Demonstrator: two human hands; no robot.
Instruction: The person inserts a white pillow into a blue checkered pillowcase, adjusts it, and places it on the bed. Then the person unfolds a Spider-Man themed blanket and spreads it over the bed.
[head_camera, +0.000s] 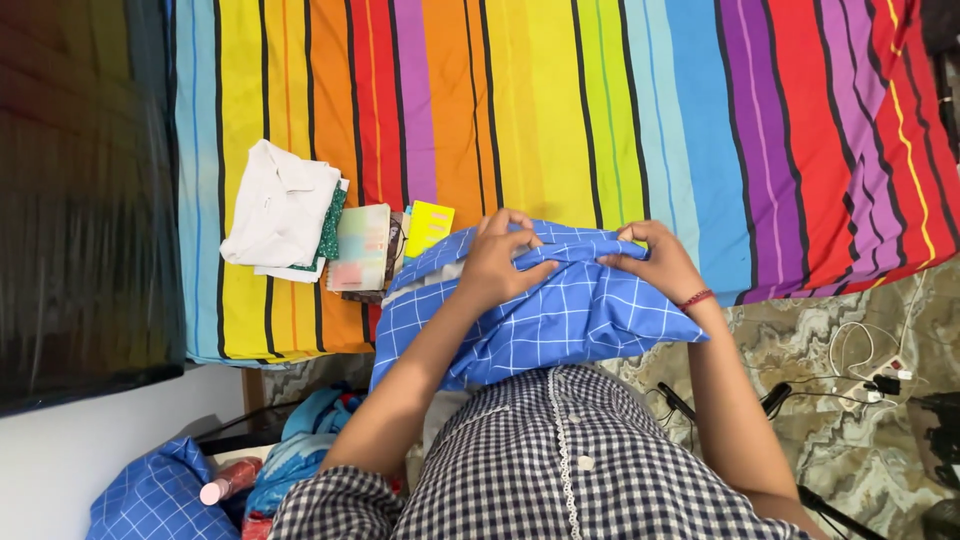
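1. The bed sheet with broad rainbow stripes (620, 110), smooth woven cotton by the look of it, spreads flat beyond both hands. The bundle overhangs its near edge, so I judge that it could tip off toward the floor if the grip loosens.
2. The blue pillowcase with thin white grid lines (540, 320), soft, puffy and creased, lies on the bed edge against the person's checked shirt, directly under both hands. A pale inner cloth shows at its open end beside the left hand; it may bunch or slide out if the fabric is tugged unevenly.
3. The folded white collared shirt (280, 205), matte and limp, sits on a green patterned cloth well to the left of the left hand; a sweep of the bundle might knock this stack askew.
4. The flat pastel booklet (360, 247) and the small yellow card (430, 226) lie just left of the left hand, near the pillowcase corner, and could get dragged along.
5. The left hand (497, 262) is closed, pinching a ridge of the blue fabric.
6. The right hand (655, 258), a red thread at its wrist, clutches the same fold; a one-sided pull could twist it.
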